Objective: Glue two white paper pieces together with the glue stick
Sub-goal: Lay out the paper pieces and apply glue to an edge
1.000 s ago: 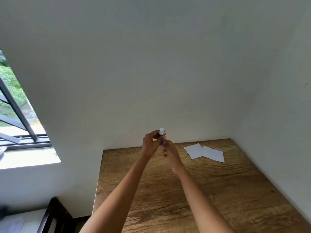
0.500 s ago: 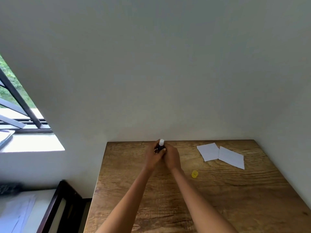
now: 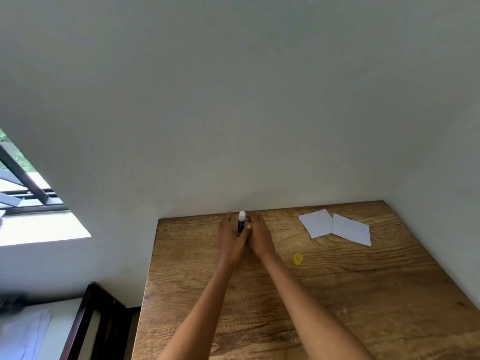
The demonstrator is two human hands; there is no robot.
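Glue stick (image 3: 241,221): dark barrel, white glue column exposed at the top; upright, near the back edge of the worktop (image 3: 337,294), close to the wall; a second ago it was held up in the air between both hands, half a second ago it was lowered to the surface, now it stands at the board with the hands flanking it.

Left hand (image 3: 231,237): fingers extended and loose, on the left of the barrel; the thumb appears to reach across toward the barrel's base; whether it grips cannot be told.

Right hand (image 3: 259,237): fingers extended, on the right of the barrel; thumb tip at the lower barrel, apparently touching; firm pinch or mere steadying cannot be told; neither hand is closed into a fist.

Yellow cap (image 3: 297,258): lying on the worktop, right of the right forearm, well apart from the stick; absent from the view a second ago, present since half a second ago.

White paper pieces: left piece (image 3: 315,223) and right piece (image 3: 352,229); flat, side by side at the back right of the worktop, edges meeting or nearly so; untouched; their shift in the picture comes from the head turning, not from handling.

Assessment: the stick is uncapped and the glue is out, so preparation looks finished; no glue is yet on paper; the next step is probably to carry the stick right to one piece; the upright stick could topple if released carelessly.
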